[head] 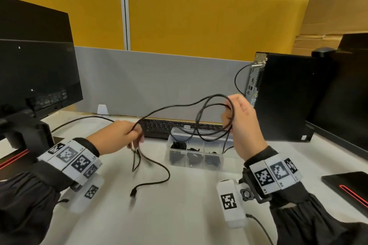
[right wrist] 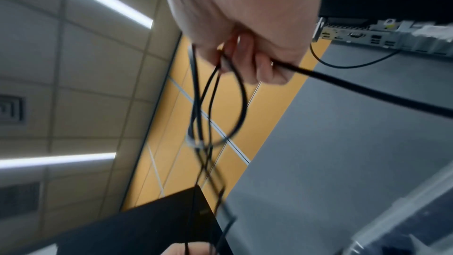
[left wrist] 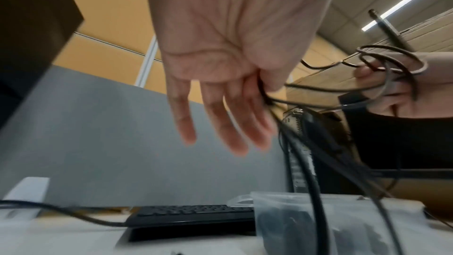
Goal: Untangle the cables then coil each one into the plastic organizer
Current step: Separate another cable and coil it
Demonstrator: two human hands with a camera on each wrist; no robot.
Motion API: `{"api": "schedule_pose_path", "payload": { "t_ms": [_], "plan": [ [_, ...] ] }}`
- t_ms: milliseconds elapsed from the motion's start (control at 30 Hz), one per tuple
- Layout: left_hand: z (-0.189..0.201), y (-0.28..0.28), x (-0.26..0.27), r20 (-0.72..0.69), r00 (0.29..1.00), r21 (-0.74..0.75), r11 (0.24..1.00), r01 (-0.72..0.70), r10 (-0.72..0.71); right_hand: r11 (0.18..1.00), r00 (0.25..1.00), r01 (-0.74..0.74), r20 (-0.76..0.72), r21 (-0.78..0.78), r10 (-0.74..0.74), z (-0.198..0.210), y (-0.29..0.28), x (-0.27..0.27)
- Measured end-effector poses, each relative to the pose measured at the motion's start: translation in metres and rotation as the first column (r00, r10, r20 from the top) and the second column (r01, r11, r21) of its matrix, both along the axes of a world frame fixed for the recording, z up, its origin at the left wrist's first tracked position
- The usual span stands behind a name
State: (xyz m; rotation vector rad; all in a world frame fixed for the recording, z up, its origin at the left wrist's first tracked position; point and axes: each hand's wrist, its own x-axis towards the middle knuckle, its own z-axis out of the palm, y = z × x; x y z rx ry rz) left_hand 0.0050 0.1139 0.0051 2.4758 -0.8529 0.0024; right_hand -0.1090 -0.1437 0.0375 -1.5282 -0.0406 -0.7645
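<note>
A long black cable [head: 175,106] sags in the air between my two hands above the desk. My left hand [head: 136,135] pinches it between thumb and forefinger [left wrist: 263,92], the other fingers loosely straight. Below that hand two strands hang down, and one plug end [head: 133,193] lies on the white table. My right hand [head: 229,113] is raised higher, with its fingers [right wrist: 267,69] curled round several loops of the same cable [right wrist: 241,92]. Under the loops stands the clear plastic organizer [head: 231,162], with coiled black cables in its left and middle compartments.
A black keyboard [head: 159,127] lies just behind the organizer. There is a monitor [head: 33,69] at the left, and a black PC tower [head: 284,95] and a second monitor [head: 350,89] at the right. Another thin cable [head: 79,120] runs across the table from the left.
</note>
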Motion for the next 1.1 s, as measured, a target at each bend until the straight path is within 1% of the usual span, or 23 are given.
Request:
{"api": "schedule_pose_path", "payload": {
  "t_ms": [67,133,167,233,300,333,367,433,467,500,567,633,667,700,733,767,800,833,900,933,1000,1067,1100],
  "plan": [
    [-0.006,0.013,0.009,-0.094,0.995,0.118,0.993,-0.029,0.040,0.985,0.997,0.073,0.024,0.155,-0.077,0.000,-0.006,-0.001],
    [-0.012,0.027,0.018,-0.206,0.974,0.142,0.987,-0.071,0.099,0.970,0.992,0.117,0.020,0.215,-0.124,0.002,-0.015,-0.002],
    [-0.013,0.033,0.020,-0.257,0.958,0.105,0.989,-0.101,0.125,0.972,0.993,0.117,0.002,0.206,-0.120,0.003,-0.020,-0.002],
    [-0.010,0.034,0.018,-0.308,0.944,-0.048,0.989,-0.143,0.122,0.985,0.997,0.068,-0.041,0.155,-0.063,0.002,-0.022,-0.001],
    [-0.003,0.020,0.006,-0.295,0.955,-0.190,0.978,-0.090,0.031,0.996,0.997,-0.027,-0.072,0.090,0.033,-0.001,-0.012,0.002],
    [0.000,0.009,-0.004,-0.268,0.963,-0.214,0.977,-0.021,-0.038,0.995,0.993,-0.076,-0.082,0.065,0.081,-0.003,-0.005,0.003],
    [0.002,-0.004,-0.014,-0.233,0.967,-0.177,0.982,0.061,-0.103,0.991,0.988,-0.121,-0.087,0.053,0.126,-0.004,0.003,0.004],
    [0.000,-0.030,-0.033,-0.193,0.959,-0.039,0.978,0.205,-0.209,0.974,0.972,-0.210,-0.085,0.086,0.217,-0.005,0.017,0.004],
    [-0.003,-0.041,-0.038,-0.178,0.958,-0.009,0.973,0.229,-0.227,0.958,0.960,-0.260,-0.075,0.120,0.269,-0.005,0.022,0.003],
    [-0.008,-0.049,-0.040,-0.146,0.965,-0.017,0.976,0.219,-0.219,0.941,0.946,-0.305,-0.066,0.145,0.316,-0.003,0.025,0.001],
    [-0.017,-0.060,-0.034,-0.065,0.980,-0.132,0.975,0.178,-0.187,0.921,0.927,-0.356,-0.069,0.157,0.369,0.000,0.025,-0.003],
    [-0.021,-0.062,-0.026,-0.076,0.973,-0.276,0.942,0.190,-0.218,0.916,0.920,-0.370,-0.080,0.154,0.384,0.003,0.019,-0.005],
    [-0.021,-0.061,-0.023,-0.101,0.957,-0.346,0.912,0.221,-0.271,0.922,0.924,-0.357,-0.090,0.150,0.373,0.005,0.013,-0.007],
    [-0.021,-0.058,-0.019,-0.131,0.939,-0.405,0.882,0.243,-0.319,0.944,0.940,-0.311,-0.114,0.112,0.323,0.007,0.006,-0.009],
    [-0.019,-0.053,-0.017,-0.148,0.922,-0.445,0.857,0.261,-0.358,0.972,0.961,-0.233,-0.149,0.016,0.233,0.009,-0.003,-0.011],
    [-0.017,-0.046,-0.014,-0.149,0.917,-0.460,0.847,0.266,-0.369,0.981,0.975,-0.149,-0.184,-0.124,0.124,0.010,-0.013,-0.014],
    [-0.013,-0.038,-0.012,-0.139,0.920,-0.475,0.840,0.263,-0.367,0.961,0.977,-0.085,-0.213,-0.263,0.028,0.012,-0.022,-0.017],
    [-0.009,-0.030,-0.009,-0.121,0.931,-0.482,0.841,0.247,-0.343,0.922,0.970,-0.060,-0.239,-0.382,-0.035,0.013,-0.031,-0.019],
    [-0.002,-0.012,-0.004,-0.116,0.950,-0.483,0.852,0.200,-0.289,0.819,0.958,-0.074,-0.268,-0.568,-0.099,0.013,-0.043,-0.021],
    [0.001,-0.005,-0.001,-0.130,0.954,-0.454,0.872,0.184,-0.269,0.777,0.958,-0.069,-0.258,-0.626,-0.123,0.012,-0.047,-0.021],
    [0.007,0.007,0.004,-0.137,0.966,-0.313,0.935,0.168,-0.219,0.752,0.967,0.016,-0.182,-0.660,-0.180,0.009,-0.053,-0.021],
    [0.012,0.021,0.010,-0.094,0.987,-0.139,0.984,0.114,-0.128,0.775,0.965,0.178,-0.048,-0.606,-0.258,0.008,-0.061,-0.019],
    [0.013,0.030,0.014,-0.052,0.997,-0.054,0.997,0.059,-0.062,0.805,0.952,0.262,0.004,-0.533,-0.307,0.008,-0.068,-0.017]
  ]
}}
